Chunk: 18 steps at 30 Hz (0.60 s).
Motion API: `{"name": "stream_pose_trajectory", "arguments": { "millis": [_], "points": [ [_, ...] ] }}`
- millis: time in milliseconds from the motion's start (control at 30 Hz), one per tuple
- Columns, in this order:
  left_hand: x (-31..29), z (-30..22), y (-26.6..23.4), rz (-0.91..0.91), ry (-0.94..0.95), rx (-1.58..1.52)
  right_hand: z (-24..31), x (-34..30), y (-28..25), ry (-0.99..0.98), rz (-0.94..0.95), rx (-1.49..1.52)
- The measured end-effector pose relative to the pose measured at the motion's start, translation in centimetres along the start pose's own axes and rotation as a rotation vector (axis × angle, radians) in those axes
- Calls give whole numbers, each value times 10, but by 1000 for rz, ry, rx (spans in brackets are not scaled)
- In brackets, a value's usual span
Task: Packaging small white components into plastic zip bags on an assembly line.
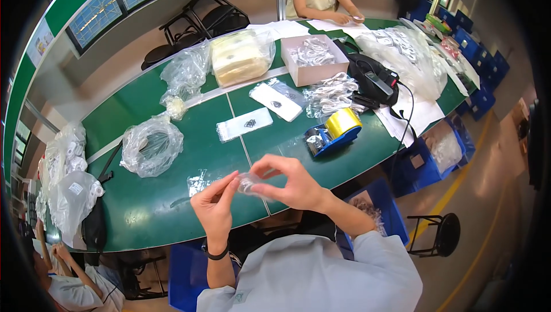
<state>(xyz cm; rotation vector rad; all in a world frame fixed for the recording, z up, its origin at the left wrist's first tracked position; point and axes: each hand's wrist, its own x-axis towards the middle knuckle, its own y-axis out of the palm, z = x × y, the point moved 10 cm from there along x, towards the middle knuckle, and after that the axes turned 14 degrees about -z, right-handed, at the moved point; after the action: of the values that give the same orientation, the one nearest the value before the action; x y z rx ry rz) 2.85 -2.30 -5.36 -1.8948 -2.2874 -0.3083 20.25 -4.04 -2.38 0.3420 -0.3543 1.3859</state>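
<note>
Over the near edge of the green desk [172, 208], the left hand [215, 208] and right hand [290, 183] both pinch one small clear bag [248, 184] between fingertips; judging by it, bagging is midway. Done work seems to be the two flat packets [244, 123] mid-desk; one tape dispenser [333, 131] waits near the right edge

Place: packing workshop
Signs: long green surface [172, 197] with heaped plastic bags [150, 145], tape dispenser [333, 131], blue bins [430, 160] below, co-workers seated around
</note>
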Motion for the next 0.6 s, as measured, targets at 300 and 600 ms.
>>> {"name": "stream_pose_trajectory", "arguments": {
  "millis": [300,600],
  "points": [
    [-5,19,33,75,-211,-333,-15,-2,-8,-21,-1,-62],
    [8,40,6,-36,-82,-267,-32,-14,4,-64,-69,-121]
  ]
}}
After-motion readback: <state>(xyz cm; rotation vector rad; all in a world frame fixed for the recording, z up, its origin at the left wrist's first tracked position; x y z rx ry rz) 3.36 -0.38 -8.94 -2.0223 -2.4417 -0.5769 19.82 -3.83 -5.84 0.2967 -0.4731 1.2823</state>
